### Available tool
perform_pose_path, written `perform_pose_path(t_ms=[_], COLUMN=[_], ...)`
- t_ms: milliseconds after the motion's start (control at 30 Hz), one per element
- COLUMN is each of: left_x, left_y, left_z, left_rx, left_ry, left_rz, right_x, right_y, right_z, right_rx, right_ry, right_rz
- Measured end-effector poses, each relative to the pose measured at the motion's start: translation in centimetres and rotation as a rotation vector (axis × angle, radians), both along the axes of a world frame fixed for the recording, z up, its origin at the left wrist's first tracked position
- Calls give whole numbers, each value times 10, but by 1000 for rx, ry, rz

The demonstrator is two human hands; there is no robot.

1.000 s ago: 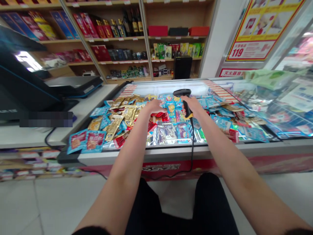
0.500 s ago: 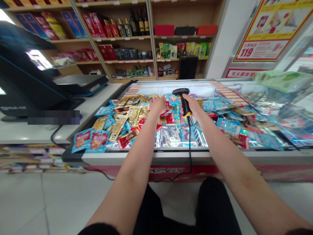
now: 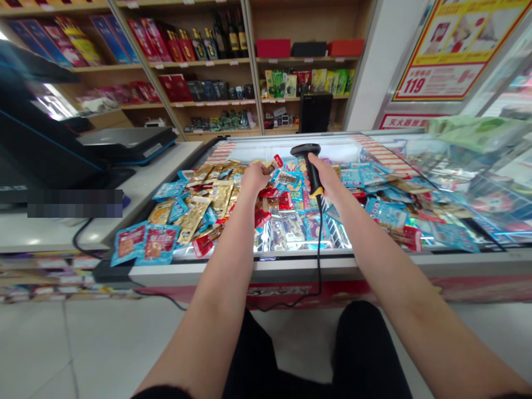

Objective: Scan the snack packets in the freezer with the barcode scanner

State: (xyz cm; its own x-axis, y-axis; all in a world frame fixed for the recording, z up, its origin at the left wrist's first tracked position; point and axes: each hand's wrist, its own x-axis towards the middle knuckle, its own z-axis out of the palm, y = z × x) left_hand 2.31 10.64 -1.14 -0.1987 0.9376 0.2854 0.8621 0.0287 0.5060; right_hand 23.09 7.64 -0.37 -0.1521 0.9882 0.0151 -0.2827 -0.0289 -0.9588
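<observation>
My right hand is wrapped round the handle of a black and yellow barcode scanner, whose cable drops over the freezer's front edge. In my left hand is a small red and brown snack packet, its red end sticking out to the right of my fingers. Below and left of that hand lies a heap of gold snack packets mixed with blue ones. Two blue and red packets rest at the heap's front left corner. Further blue packets are spread right of the scanner.
The packets lie on a glass-topped chest freezer. A counter at left carries a scale and a dark machine. Shelves of boxes and bottles stand behind. The scanner's cable hangs across the freezer front.
My left hand has shifted left and now shows a red and brown packet raised from the pile. My right hand keeps the scanner in nearly the same place. The view has turned slightly.
</observation>
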Motion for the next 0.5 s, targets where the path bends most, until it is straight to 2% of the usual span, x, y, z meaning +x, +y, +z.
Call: perform_pose_path(t_ms=[100, 267, 500], left_x=[-1, 11, 19], left_y=[2, 5, 14], left_z=[-1, -1, -15], left_rx=[40, 130, 129], left_ry=[-5, -106, -217], left_rz=[-14, -71, -136], right_x=[-1, -1, 3], right_y=[-2, -8, -14], right_z=[1, 4, 10], right_rx=[11, -10, -79], right_ry=[3, 14, 71], right_rz=[19, 49, 46])
